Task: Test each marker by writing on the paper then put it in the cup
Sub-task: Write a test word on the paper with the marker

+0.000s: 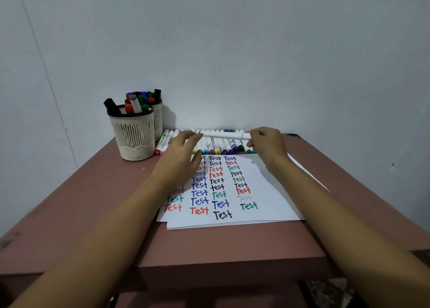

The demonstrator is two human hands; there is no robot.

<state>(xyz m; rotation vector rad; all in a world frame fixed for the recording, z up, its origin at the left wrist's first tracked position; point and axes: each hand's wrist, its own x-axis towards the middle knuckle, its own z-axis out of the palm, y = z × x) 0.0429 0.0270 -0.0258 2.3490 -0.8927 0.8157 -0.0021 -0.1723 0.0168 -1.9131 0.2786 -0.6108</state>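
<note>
Over table (209, 244), marker (224, 135) in right hand (266, 145).

On my feed the only parts of the person I get are the arms. The bare left forearm (111, 214) and bare right forearm (337, 214) are uncovered from the bottom edge of the frame up to the wrists (the elbows fall outside my view). Both are slim, tapering evenly toward the wrist. The left hand (183, 149) is bare, its fingers slightly blurred. The right hand (265, 142) is bare too, its knuckles showing as a rounded ridge.
</note>
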